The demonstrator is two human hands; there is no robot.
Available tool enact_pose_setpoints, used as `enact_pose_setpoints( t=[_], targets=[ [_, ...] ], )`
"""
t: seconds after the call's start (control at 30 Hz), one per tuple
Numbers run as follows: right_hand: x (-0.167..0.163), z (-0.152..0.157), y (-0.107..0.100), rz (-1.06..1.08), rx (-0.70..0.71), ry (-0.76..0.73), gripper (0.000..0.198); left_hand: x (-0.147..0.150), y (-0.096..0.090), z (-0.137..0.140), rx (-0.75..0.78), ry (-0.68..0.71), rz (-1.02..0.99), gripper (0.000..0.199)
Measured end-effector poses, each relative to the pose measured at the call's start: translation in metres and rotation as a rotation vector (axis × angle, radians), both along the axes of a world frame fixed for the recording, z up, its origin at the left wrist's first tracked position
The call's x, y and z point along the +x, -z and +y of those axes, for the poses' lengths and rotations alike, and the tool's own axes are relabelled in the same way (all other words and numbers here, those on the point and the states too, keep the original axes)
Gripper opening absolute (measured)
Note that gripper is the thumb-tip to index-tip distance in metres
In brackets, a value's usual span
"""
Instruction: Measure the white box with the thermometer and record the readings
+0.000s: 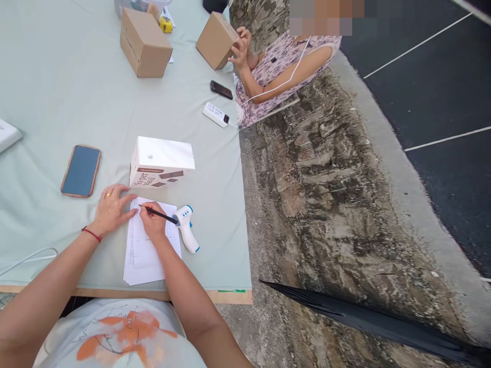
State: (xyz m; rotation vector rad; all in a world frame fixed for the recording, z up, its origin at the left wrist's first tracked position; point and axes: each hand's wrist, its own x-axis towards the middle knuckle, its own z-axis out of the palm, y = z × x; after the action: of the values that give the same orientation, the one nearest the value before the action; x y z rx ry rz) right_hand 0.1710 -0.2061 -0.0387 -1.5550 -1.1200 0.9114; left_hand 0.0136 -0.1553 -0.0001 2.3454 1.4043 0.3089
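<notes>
My right hand [153, 224] grips a black pen [163, 213], its tip at the top of a stack of white paper sheets [148, 260]. Fingers spread, my left hand [113, 207] rests on the tablecloth with its fingertips at the upper left edge of the sheets. A white and blue infrared thermometer [187, 230] lies just right of the papers. Beyond both hands stands a white "Super Meal" box [163, 161]. A smartphone in a brown case [81, 170] lies left of that box, screen up.
Across the table [46, 102], another person's hands [241, 48] hold a cardboard box [217, 41]. A second cardboard box [148, 43], a yellow tape measure [166, 23], a black device [221, 90] and a white device [216, 114] are nearby. The table's right edge borders stone ground.
</notes>
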Motion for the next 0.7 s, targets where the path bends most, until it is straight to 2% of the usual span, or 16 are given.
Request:
enact_pose_setpoints(
  t=[0.37,0.53,0.7],
  targets=[
    [0.002,0.0,0.003,-0.046,-0.02,-0.061,0.015,0.0,0.0,0.0,-0.026,-0.006,-0.001,0.033],
    [0.001,0.0,0.002,-0.025,0.033,-0.018,0.017,0.0,0.001,0.0,-0.011,0.0,-0.007,0.033],
    [0.002,0.0,-0.014,0.0,0.041,0.015,0.023,0.001,-0.002,0.0,-0.043,-0.003,0.013,0.034]
  ],
)
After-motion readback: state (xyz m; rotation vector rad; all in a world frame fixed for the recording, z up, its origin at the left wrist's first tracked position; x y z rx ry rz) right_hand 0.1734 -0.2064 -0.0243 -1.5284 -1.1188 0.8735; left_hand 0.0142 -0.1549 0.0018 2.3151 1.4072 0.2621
